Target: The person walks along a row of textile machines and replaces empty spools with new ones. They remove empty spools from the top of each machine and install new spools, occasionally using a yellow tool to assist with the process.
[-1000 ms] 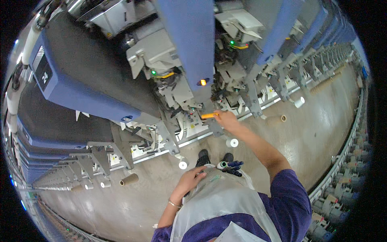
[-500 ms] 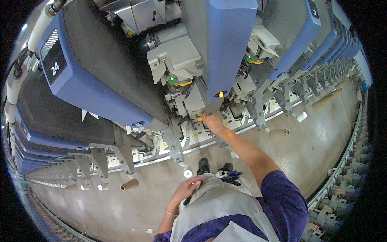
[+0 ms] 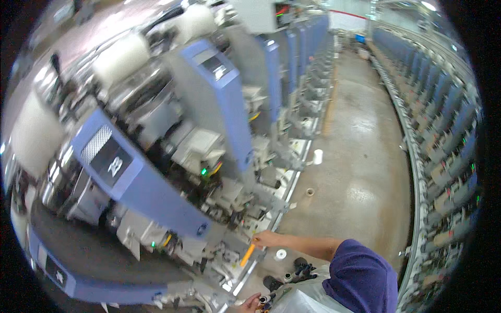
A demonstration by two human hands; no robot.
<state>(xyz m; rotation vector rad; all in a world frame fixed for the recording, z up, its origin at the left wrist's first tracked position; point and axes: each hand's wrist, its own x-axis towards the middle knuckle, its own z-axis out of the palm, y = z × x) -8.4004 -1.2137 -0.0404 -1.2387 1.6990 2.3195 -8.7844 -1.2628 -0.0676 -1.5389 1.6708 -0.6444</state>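
Observation:
My right hand (image 3: pixel 267 239) is closed around a slim orange stick-like tool (image 3: pixel 248 254), which points down and left over the front rail of a blue and grey winding machine (image 3: pixel 156 206). My left hand (image 3: pixel 249 304) is low at the bottom edge, beside my apron (image 3: pixel 300 298). Its fingers look loosely stretched, with part of the hand cut off by the frame. Close to its fingertips is a small dark item with a pale ring (image 3: pixel 263 299). Dark gloves or cloth-like things (image 3: pixel 304 270) lie at the apron's front.
Large white yarn cones (image 3: pixel 122 60) sit atop the machine at the upper left. A white bobbin (image 3: pixel 281 254) and a small tube (image 3: pixel 310 192) are near the rail. Across the concrete aisle (image 3: pixel 360 156), another machine row (image 3: pixel 443 172) runs along the right.
The view has swung right, along the aisle. My right hand has drawn back from the machine's units with the orange tool, which now shows more fully. My left hand appears lower in the picture.

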